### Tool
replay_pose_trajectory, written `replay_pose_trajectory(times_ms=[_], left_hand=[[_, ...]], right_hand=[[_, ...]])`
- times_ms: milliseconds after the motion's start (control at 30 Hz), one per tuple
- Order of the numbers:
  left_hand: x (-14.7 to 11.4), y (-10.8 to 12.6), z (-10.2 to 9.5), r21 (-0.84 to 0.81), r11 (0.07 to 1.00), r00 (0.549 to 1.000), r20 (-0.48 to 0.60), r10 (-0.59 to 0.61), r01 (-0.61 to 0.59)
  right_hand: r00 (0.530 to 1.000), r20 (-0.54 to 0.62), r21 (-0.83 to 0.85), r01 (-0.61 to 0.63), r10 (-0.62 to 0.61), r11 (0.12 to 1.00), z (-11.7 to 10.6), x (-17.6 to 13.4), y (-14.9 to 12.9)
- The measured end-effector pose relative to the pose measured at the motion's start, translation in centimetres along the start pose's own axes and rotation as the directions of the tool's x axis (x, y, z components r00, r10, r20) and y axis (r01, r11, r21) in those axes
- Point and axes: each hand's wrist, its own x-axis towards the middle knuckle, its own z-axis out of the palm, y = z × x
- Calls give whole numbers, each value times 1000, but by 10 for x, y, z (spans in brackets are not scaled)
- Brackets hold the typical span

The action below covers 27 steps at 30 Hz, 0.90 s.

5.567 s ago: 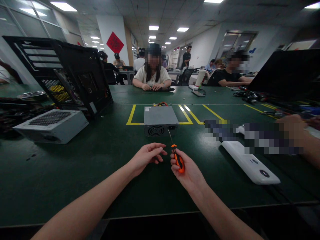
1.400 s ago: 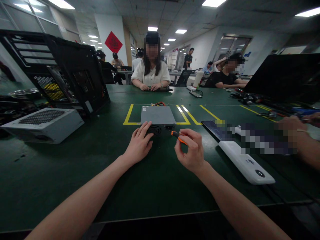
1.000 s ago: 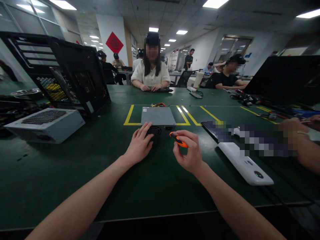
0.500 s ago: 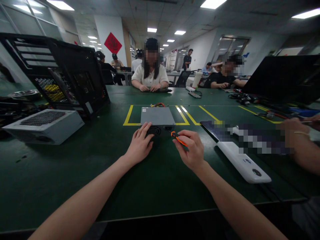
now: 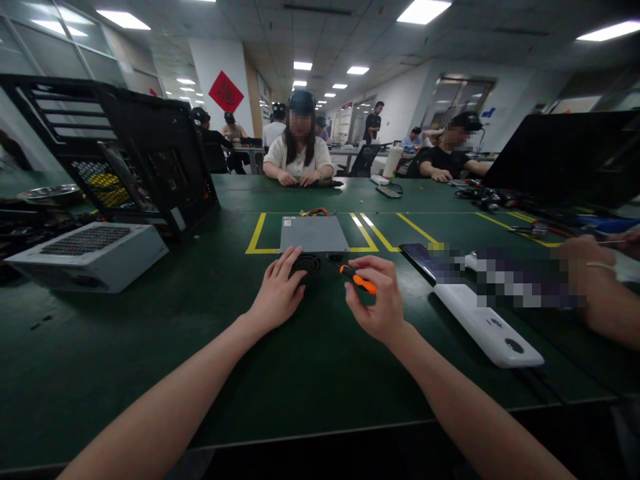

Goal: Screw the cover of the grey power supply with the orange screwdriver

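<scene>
A grey computer power supply unit (image 5: 313, 233) lies on the green table, its fan grille and power socket on the side facing me. My left hand (image 5: 280, 287) holds its near left corner, fingertips at the top edge and thumb beside the grille. In my right hand (image 5: 380, 300) is a screwdriver (image 5: 364, 283) with an orange and black handle. Its thin shaft points at the socket side of the unit; the tip is too small to make out. The fingers lie along the handle while the thumb sits lower, seemingly apart from it.
Another power supply (image 5: 90, 253) and a black computer case (image 5: 145, 160) stand at the left. To the right lie a white device (image 5: 487, 323) and a co-worker's hand (image 5: 590, 267). Yellow tape (image 5: 255, 233) marks the table. Across it sits a person (image 5: 300, 153).
My right thumb has dropped away from the screwdriver handle and the fingers have shifted, so more orange shows. My left hand stays on the power supply unit.
</scene>
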Motion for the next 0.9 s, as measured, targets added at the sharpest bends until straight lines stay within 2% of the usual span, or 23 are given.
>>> replay_pose_trajectory(times_ms=[133, 267, 433, 600, 767, 900], left_hand=[[0, 1, -1, 2, 1000, 1000, 3, 3, -3], [0, 1, -1, -2, 1000, 1000, -2, 2, -2], [0, -1, 2, 10, 1000, 1000, -2, -2, 2], [0, -1, 2, -4, 1000, 1000, -10, 1, -1], [0, -1, 2, -6, 1000, 1000, -18, 6, -6], [0, -1, 2, -8, 1000, 1000, -29, 10, -10]], right_hand=[[1000, 14, -55, 11, -10, 998, 0, -1, 1], [1000, -2, 17, -29, 29, 999, 0, 0, 1], [1000, -13, -76, -26, 25, 997, -2, 0, 2], [998, -38, 36, -45, 46, 998, -1, 0, 3], [999, -40, -46, -37, 35, 998, -1, 1, 2], [996, -61, 10, -58, 58, 998, -1, 3, 2]])
